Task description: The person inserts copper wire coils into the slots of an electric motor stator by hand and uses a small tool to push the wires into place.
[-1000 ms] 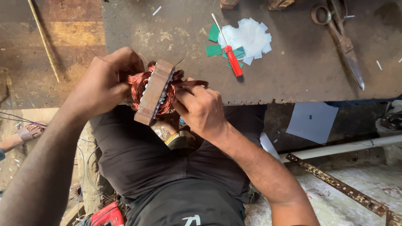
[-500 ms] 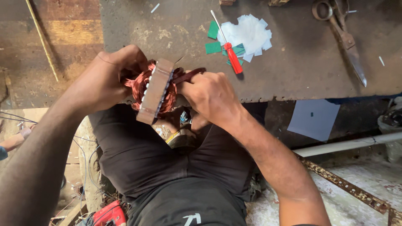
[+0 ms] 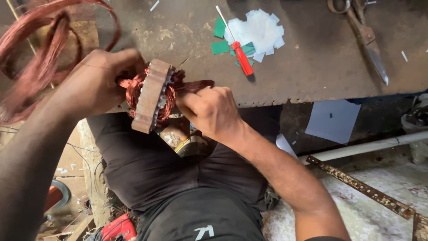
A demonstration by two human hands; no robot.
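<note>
A rusty ring-shaped motor stator (image 3: pixel 150 96) wound with copper wire is held on edge above my lap, at the near edge of the dark workbench (image 3: pixel 312 58). My left hand (image 3: pixel 96 82) grips its left side over the copper windings. My right hand (image 3: pixel 209 109) is closed on a bundle of copper wire (image 3: pixel 196 85) that sticks out of the stator's right face. A large loose loop of copper wire (image 3: pixel 35 53) hangs at the upper left, near my left forearm.
On the bench lie a red-handled screwdriver (image 3: pixel 240 56), white and green paper scraps (image 3: pixel 256 31) and old metal shears (image 3: pixel 363 33). A sheet of paper (image 3: pixel 332 120), a white pipe (image 3: pixel 370 145) and a rusty perforated strip (image 3: pixel 365 189) lie on the floor at right. A red tool (image 3: pixel 116 230) is by my leg.
The view has shifted closer. A loose loop of copper wire has come into view at the upper left. Both hands keep their hold on the stator and its wire.
</note>
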